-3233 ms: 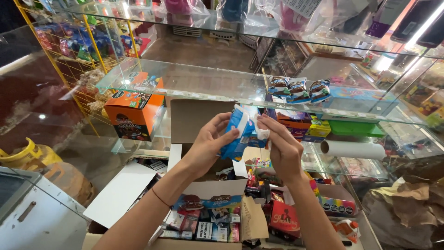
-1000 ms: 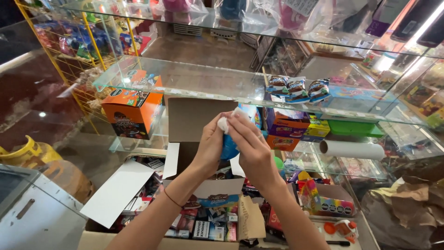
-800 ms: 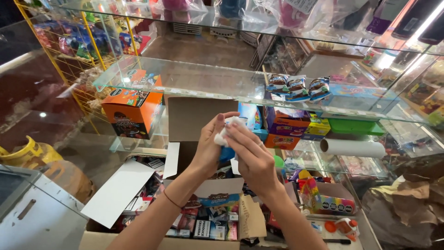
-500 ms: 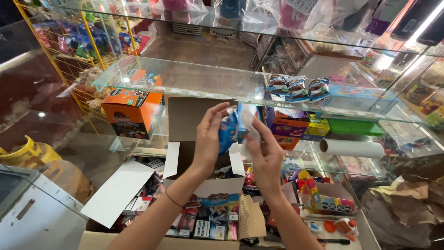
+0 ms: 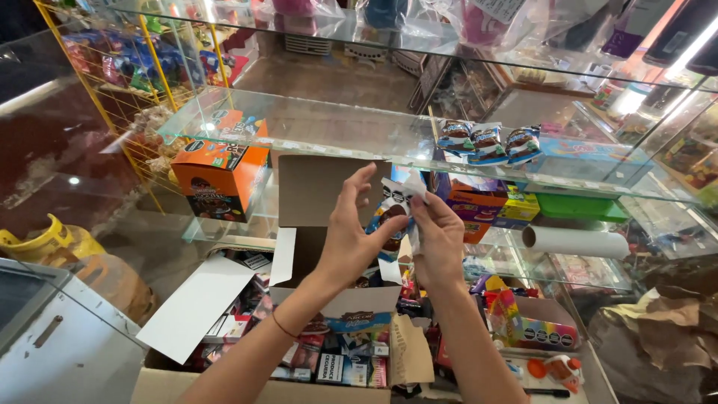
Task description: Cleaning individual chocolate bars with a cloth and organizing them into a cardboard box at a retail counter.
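Head view, looking down into a shop's glass display case. Raised in front of the chest, between both hands: a small blue-and-white foil snack packet with a brown picture (image 5: 390,217), held up at the level of the glass shelf (image 5: 314,131), well above the cartons below, probably so it can be seen and worked on in the light.

Left hand (image 5: 348,239): thumb under the packet's left edge, fingers spread and fanned upward, only loosely against the wrapper; seemingly steadying rather than gripping. A thin red cord at the wrist.

Right hand (image 5: 440,238): thumb and forefinger pinched on the packet's white upper corner, remaining fingers curled in; a hold suited to tugging or turning the flap.

Directly behind the hands: an open brown cardboard carton with white inner flaps (image 5: 321,194), lid tipped back, so contents stay reachable. Below the forearms: a larger open box packed with colourful small packets (image 5: 329,359).

On the glass shelf, left: an orange printed cardboard box (image 5: 221,168), front face outward. Further right on the same shelf: a row of three similar blue snack packets (image 5: 488,142), standing upright, faces forward as for display. Lower right: a roll of white paper (image 5: 576,241) lying on its side.
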